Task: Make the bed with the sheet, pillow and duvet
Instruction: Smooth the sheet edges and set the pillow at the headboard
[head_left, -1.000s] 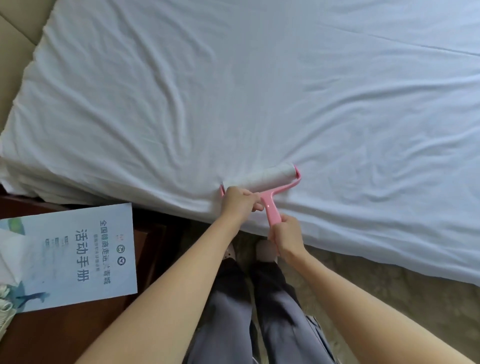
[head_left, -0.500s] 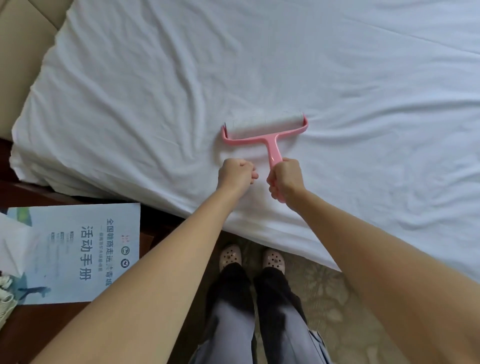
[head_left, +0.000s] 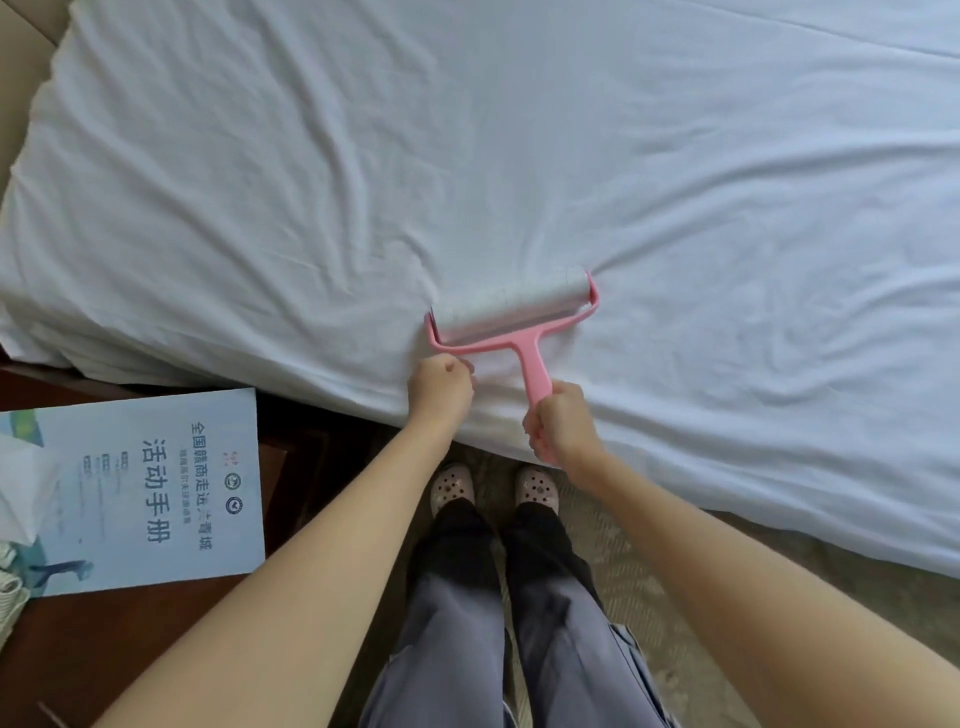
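- currently the white sheet (head_left: 467, 156) is spread out, wrinkled, just right of a wooden nightstand (head_left: 130, 649).
- a pink lint roller (head_left: 511, 306) is laid on it near the front edge.
- its handle is gripped by the right hand (head_left: 563, 423).
- sheet fabric is clenched by the left hand (head_left: 441, 392).

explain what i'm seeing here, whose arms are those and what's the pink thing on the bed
One camera, worn on a person's head, looks down, so the bare arms are that person's own. They stand beside a bed with a wrinkled white sheet. The right hand grips the handle of a pink lint roller whose drum lies on the sheet. The left hand is curled beside it, apparently pinching the fabric. A blue booklet lies on a wooden nightstand at the left.
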